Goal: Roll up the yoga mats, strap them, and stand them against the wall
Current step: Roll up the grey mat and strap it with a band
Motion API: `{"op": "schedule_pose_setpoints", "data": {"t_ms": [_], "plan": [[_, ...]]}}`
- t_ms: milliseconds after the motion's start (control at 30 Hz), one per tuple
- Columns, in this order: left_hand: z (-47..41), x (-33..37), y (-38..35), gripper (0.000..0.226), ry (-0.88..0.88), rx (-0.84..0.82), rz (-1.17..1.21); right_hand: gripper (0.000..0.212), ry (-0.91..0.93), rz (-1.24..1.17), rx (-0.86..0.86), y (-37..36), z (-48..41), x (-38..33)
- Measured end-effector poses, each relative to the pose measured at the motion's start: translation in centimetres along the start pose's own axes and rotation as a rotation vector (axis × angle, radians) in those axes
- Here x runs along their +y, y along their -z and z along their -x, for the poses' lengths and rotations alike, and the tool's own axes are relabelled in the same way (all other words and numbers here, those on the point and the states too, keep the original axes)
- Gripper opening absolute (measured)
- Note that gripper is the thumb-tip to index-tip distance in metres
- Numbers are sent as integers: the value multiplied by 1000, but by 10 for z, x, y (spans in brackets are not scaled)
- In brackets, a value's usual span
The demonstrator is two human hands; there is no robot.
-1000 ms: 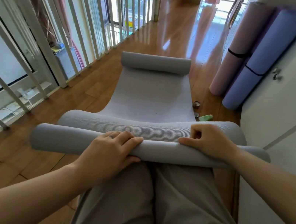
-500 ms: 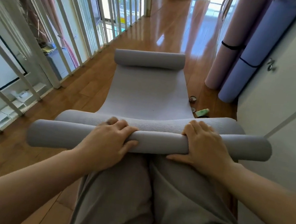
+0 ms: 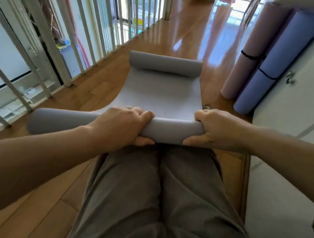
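Both the left hand (image 3: 121, 127) and right hand (image 3: 214, 130) wrap the roll (image 3: 172, 130), whose long axis runs crosswise. The unrolled mat (image 3: 162, 95) stretches straight ahead, equally near both.

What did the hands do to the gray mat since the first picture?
The right hand, which rested on top of the gray mat roll, now wraps around it. The left hand grips it too. The roll has turned forward and taken up the raised fold that bulged behind it. The curled far end, the pink mat and the blue mat standing at the right stayed put.
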State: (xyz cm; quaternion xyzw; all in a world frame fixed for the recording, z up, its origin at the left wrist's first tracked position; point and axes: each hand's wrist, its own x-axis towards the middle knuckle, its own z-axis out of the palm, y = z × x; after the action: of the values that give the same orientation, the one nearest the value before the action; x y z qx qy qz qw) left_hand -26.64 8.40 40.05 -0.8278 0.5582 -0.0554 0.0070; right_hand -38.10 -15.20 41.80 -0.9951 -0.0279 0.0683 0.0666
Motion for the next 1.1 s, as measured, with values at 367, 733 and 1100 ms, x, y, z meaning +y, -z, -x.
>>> {"op": "schedule_pose_setpoints", "data": {"t_ms": [367, 733, 1100], "plan": [[61, 44, -27, 80, -26, -133, 146, 55, 42, -71, -60, -51, 57, -32], [42, 25, -18, 68, 22, -301, 345, 70, -44, -144, -88, -60, 21, -5], [34, 38, -32, 56, 115, -81, 118, 62, -129, -172, -29, -44, -9, 0]]}}
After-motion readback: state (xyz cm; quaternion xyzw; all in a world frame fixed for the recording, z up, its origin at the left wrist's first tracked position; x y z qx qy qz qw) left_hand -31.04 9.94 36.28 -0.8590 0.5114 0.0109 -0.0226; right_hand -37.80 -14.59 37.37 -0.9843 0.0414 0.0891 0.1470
